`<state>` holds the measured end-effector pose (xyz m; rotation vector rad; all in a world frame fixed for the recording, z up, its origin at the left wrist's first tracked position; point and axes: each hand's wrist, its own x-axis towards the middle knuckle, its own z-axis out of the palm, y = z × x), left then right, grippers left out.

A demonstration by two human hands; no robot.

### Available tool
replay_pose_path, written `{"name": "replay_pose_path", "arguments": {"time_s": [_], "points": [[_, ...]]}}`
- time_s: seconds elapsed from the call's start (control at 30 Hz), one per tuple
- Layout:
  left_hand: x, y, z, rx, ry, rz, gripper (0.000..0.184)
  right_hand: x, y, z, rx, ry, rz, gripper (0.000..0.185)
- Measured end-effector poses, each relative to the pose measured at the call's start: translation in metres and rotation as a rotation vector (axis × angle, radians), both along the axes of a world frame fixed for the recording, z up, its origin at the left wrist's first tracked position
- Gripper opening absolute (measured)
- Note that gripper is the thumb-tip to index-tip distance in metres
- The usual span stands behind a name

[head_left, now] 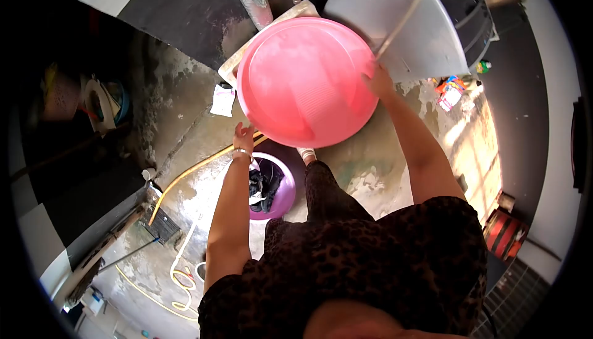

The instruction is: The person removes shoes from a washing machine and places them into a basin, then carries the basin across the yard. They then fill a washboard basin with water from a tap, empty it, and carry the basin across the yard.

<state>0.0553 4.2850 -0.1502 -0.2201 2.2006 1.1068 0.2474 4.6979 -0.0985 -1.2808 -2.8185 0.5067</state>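
A large round pink basin (290,67) with a ridged washboard patch inside rests at the top middle, over a pale slab-like stand (231,67). My right hand (379,83) is closed on the basin's right rim, its thumb over the inside. At the lower left rim, my left hand (244,138) has its fingers loosely bent and apart; whether they touch the rim is hard to see. Below that hand, a purple tub (283,197) holds dark and white clothes (264,184).
A grey-white panel (395,18) stands at upper right, with a hose (404,15) in front. A yellow hose (191,171) crosses the wet concrete floor towards a drain grate (164,228). A white packet (223,100) lies left of the basin, a colourful packet (451,92) to the right.
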Motion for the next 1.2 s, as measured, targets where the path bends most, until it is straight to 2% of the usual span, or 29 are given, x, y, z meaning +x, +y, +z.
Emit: {"name": "replay_pose_path", "arguments": {"time_s": [0.1,0.13,0.2,0.23,0.3,0.37,0.4,0.53,0.57,0.6,0.63,0.7,0.8,0.93,1.03,1.1,1.2], "points": [[-0.021,0.045,-0.006,-0.289,0.139,-0.105,0.062,-0.048,0.052,-0.037,0.059,-0.180,-0.014,0.060],[-0.024,0.051,-0.004,-0.320,0.188,-0.127,0.059,-0.058,0.064,-0.052,0.050,-0.147,-0.014,0.057],[-0.027,0.054,-0.010,-0.325,0.104,-0.078,0.056,-0.063,0.087,-0.092,0.027,-0.079,-0.020,0.054],[-0.028,0.055,-0.012,-0.323,0.065,-0.053,0.055,-0.068,0.100,-0.102,-0.098,-0.126,-0.083,0.056],[-0.027,0.058,-0.018,-0.382,0.127,-0.051,0.046,-0.084,0.118,-0.103,-0.336,-0.224,-0.214,0.060],[-0.023,0.063,-0.014,-0.379,0.145,-0.028,0.043,-0.093,0.123,-0.094,-0.380,-0.192,-0.305,0.059],[-0.017,0.067,-0.012,-0.439,0.248,-0.008,0.041,-0.094,0.123,-0.093,-0.401,-0.175,-0.351,0.059],[-0.017,0.070,-0.005,-0.542,0.250,-0.066,0.039,-0.079,0.118,-0.100,-0.224,-0.051,-0.295,0.059],[-0.017,0.070,-0.003,-0.524,0.267,-0.066,0.040,-0.065,0.125,-0.119,-0.202,0.004,-0.261,0.059],[-0.017,0.071,0.003,-0.503,0.286,-0.055,0.041,-0.068,0.126,-0.111,-0.178,0.062,-0.216,0.059],[-0.017,0.071,0.008,-0.483,0.305,-0.054,0.043,-0.068,0.125,-0.106,-0.162,0.012,-0.227,0.057],[-0.013,0.066,0.006,-0.431,0.357,-0.025,0.039,-0.076,0.100,-0.056,-0.128,-0.087,-0.251,0.053],[-0.004,0.058,0.014,-0.384,0.358,0.001,0.036,-0.056,0.097,-0.059,0.116,0.074,-0.201,0.050],[0.025,0.047,0.045,-0.339,0.375,0.055,0.032,-0.033,0.095,-0.045,0.023,0.171,-0.154,0.046],[0.048,0.028,0.074,-0.251,0.398,0.124,0.030,-0.026,0.077,-0.017,-0.072,0.225,-0.128,0.042],[0.063,0.016,0.100,-0.223,0.428,0.144,0.029,-0.026,0.048,0.028,-0.193,0.264,-0.152,0.037],[0.092,-0.015,0.119,-0.228,0.500,0.142,0.030,-0.001,0.027,0.039,-0.290,0.332,-0.195,0.033]]}}
